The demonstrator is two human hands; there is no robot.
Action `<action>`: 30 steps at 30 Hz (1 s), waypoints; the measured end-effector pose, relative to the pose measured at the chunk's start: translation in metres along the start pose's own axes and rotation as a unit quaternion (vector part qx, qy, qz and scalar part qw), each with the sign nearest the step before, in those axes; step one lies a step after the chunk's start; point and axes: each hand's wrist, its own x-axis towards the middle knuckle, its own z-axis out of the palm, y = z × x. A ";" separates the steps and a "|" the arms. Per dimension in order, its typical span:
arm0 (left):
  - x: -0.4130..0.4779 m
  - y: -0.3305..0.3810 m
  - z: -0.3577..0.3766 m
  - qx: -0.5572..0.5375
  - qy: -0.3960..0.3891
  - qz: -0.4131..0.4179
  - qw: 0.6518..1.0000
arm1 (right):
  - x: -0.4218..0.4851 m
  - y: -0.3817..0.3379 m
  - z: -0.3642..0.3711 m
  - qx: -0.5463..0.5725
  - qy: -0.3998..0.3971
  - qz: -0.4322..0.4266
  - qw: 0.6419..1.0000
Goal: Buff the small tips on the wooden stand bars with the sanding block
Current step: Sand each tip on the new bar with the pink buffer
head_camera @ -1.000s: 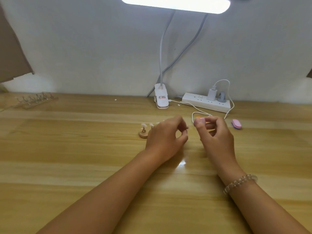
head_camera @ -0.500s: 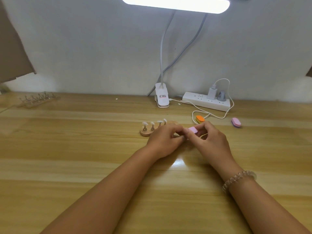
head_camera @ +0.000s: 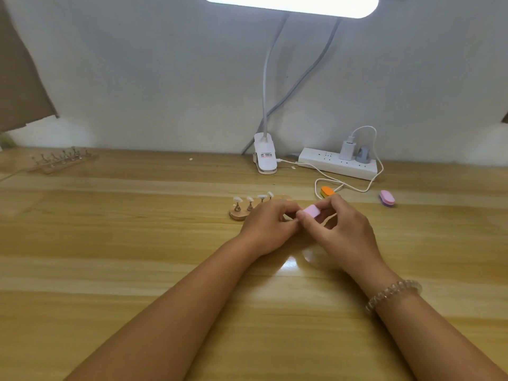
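Note:
A small wooden stand bar [head_camera: 238, 214] lies at mid-table with several white tips [head_camera: 249, 199] on little metal posts. My left hand [head_camera: 268, 225] covers the bar's right end, its fingers curled and pinching something small that I cannot make out. My right hand [head_camera: 342, 229] pinches a pink sanding block [head_camera: 311, 210] between thumb and fingers, held against the left fingertips. A second wooden stand bar [head_camera: 59, 160] with metal posts lies at the far left.
An orange sanding block [head_camera: 327, 191] and a pink-purple one [head_camera: 387, 198] lie behind my right hand. A white clip lamp base [head_camera: 265, 158], a power strip [head_camera: 338, 163] with plugs and a looping white cable [head_camera: 354, 188] stand along the wall.
My hands have come down and together over the stand's right end. The orange block, near my right fingers a second ago, now lies on the table, and my right hand holds the pink block.

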 end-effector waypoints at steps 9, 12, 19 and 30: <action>0.000 -0.001 0.001 -0.027 0.014 0.012 0.999 | 0.003 0.005 -0.001 0.021 0.011 0.020 1.000; 0.000 -0.001 0.001 -0.027 0.010 0.011 1.000 | 0.001 0.005 -0.001 0.009 0.006 -0.002 1.000; 0.001 0.000 0.002 -0.021 0.006 0.006 1.000 | 0.004 0.006 -0.002 0.017 0.015 0.023 0.999; 0.000 0.002 -0.001 -0.029 0.004 -0.001 1.000 | -0.001 0.003 0.002 0.023 -0.001 -0.007 1.000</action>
